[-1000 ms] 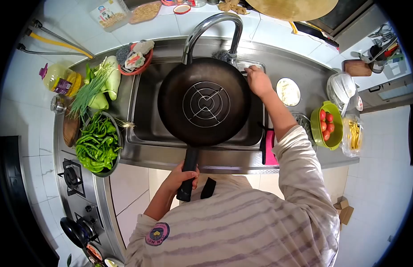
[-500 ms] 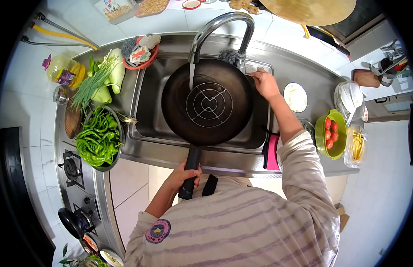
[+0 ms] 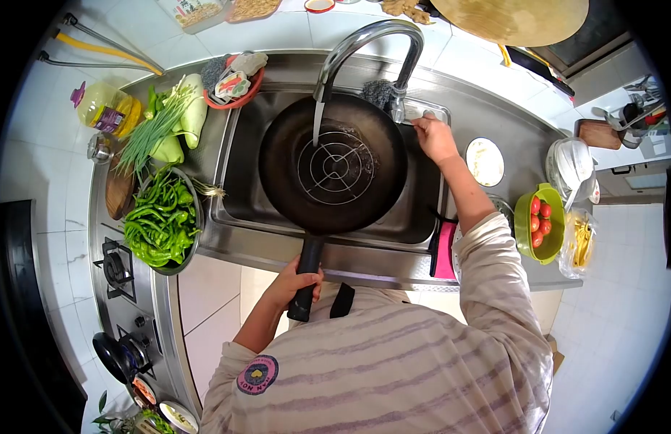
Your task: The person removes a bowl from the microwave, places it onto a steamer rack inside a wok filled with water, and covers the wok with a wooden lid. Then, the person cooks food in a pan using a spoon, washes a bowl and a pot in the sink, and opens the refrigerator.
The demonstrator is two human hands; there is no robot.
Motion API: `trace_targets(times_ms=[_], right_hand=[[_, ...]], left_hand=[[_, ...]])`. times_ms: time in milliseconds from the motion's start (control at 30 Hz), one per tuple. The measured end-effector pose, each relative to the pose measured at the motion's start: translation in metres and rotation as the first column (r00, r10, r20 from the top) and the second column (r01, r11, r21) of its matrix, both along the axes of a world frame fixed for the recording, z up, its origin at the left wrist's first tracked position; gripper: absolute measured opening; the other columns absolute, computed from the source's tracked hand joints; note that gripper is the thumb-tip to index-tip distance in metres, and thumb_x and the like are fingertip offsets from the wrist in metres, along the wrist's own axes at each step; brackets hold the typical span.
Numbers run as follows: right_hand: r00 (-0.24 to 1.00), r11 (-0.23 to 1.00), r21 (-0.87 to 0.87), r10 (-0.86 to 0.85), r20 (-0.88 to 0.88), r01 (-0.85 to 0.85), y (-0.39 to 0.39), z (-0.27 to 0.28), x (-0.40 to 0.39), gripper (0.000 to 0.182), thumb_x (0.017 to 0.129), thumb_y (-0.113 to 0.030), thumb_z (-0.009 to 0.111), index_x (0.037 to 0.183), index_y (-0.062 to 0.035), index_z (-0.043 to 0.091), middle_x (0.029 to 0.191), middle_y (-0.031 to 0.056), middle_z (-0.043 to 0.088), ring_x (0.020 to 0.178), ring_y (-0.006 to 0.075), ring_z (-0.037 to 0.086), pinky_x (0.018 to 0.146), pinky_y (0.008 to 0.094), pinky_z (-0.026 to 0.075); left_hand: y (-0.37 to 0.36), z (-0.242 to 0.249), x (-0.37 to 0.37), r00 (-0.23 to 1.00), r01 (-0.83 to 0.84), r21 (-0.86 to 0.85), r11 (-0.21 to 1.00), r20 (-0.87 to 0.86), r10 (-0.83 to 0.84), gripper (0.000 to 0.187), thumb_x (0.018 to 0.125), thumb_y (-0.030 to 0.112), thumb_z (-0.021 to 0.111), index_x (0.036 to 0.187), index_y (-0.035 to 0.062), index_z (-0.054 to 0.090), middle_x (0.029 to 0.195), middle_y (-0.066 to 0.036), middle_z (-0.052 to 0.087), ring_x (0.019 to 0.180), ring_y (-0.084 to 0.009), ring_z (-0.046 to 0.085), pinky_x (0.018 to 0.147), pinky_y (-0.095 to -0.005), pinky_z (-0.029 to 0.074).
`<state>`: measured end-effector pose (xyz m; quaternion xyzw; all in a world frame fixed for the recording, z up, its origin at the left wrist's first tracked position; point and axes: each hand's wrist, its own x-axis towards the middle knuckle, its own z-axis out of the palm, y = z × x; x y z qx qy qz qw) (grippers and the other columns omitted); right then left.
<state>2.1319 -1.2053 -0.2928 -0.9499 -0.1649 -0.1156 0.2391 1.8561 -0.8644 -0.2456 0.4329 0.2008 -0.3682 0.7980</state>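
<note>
My left hand (image 3: 292, 283) is closed round the black handle of a dark wok (image 3: 285, 195), held over the sink (image 3: 241, 206). A round wire steaming rack (image 3: 335, 168) lies inside the wok. From the chrome faucet (image 3: 372, 30) a stream of water (image 3: 317, 124) falls into the wok, and water with bubbles spreads near the rack. My right hand (image 3: 435, 137) is at the faucet's lever, to the right of the faucet's base, its fingers closed on the lever's end.
Left of the sink stand a bowl of green peppers (image 3: 162, 224), scallions (image 3: 158, 123) and an oil bottle (image 3: 107, 112). A red basket (image 3: 238, 98) sits at the back left. To the right are a white plate (image 3: 485, 162), a green basin (image 3: 524, 231) with tomatoes, and a pink cloth (image 3: 445, 249).
Water in the wok has spread out, with bubbles now visible on the right of the rack. The wok has shifted slightly left. Both hands keep their grip.
</note>
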Motion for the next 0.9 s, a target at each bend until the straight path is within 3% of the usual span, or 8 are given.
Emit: trace_targets(times_ms=[900], right_hand=[[1.000, 1.000, 0.005, -0.006, -0.010, 0.006, 0.0011, -0.0023, -0.0009, 0.014, 0.077, -0.005, 0.059, 0.088, -0.0090, 0.067, 0.085, 0.0121, 0.059, 0.080, 0.0341, 0.060, 0.073, 0.0419, 0.049]], left_hand=[[0.0004, -0.0066, -0.0031, 0.998, -0.021, -0.056, 0.998, 0.056, 0.024, 0.043, 0.076, 0.011, 0.064, 0.109, 0.0022, 0.038, 0.079, -0.009, 0.051, 0.058, -0.0159, 0.056, 0.052, -0.0301, 0.051]])
